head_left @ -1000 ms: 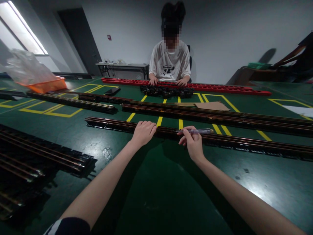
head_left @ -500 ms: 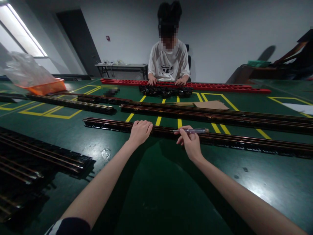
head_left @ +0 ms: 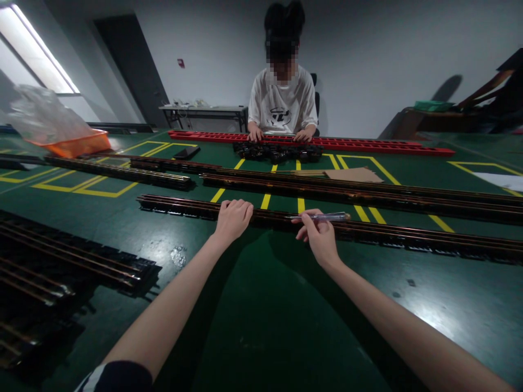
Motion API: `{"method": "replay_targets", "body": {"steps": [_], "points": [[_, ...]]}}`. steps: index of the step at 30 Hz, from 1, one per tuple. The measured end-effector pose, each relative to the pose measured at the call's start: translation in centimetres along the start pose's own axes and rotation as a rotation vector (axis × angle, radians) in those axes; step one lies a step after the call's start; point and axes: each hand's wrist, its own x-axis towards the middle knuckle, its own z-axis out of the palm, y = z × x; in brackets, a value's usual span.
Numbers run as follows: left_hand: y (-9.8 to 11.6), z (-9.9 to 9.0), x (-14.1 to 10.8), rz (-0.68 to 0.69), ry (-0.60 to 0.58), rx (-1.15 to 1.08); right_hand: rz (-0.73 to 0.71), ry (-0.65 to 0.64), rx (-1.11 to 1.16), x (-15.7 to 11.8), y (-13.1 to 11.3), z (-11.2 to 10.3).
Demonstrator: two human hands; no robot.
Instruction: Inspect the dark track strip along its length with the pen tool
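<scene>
A long black rail with copper-coloured strips (head_left: 388, 235) lies across the green table (head_left: 261, 326). My left hand (head_left: 233, 220) is closed over this rail left of centre, its fingers wrapped over the far edge. To the right, my right hand (head_left: 319, 234) pinches a clear-handled screwdriver (head_left: 333, 216). The tool lies nearly level, its thin tip pointing left over the rail; whether the tip touches it I cannot tell.
More black rails lie behind (head_left: 368, 201) and at the near left (head_left: 81, 250). Cardboard (head_left: 354, 174) rests farther back. Across the table a person (head_left: 283, 103) sits behind red rails (head_left: 388, 144) and black parts (head_left: 278, 153). An orange bin (head_left: 79, 144) stands far left.
My left hand and the left end of the rail have shifted very slightly left. The screwdriver stays in my right hand, almost unmoved.
</scene>
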Motion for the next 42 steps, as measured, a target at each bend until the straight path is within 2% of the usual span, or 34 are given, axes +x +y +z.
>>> {"method": "replay_targets", "body": {"steps": [13, 30, 42], "points": [[-0.1, 0.0, 0.1, 0.006, -0.009, 0.033, 0.008, 0.056, 0.011, 0.0, 0.0, 0.0], [-1.6, 0.2, 0.2, -0.104, 0.018, -0.008, 0.005, 0.061, 0.017, 0.0, -0.1, 0.0], [-2.2, 0.4, 0.2, -0.161, 0.077, -0.054, 0.009, 0.132, 0.049, -0.1, -0.2, 0.0]]}}
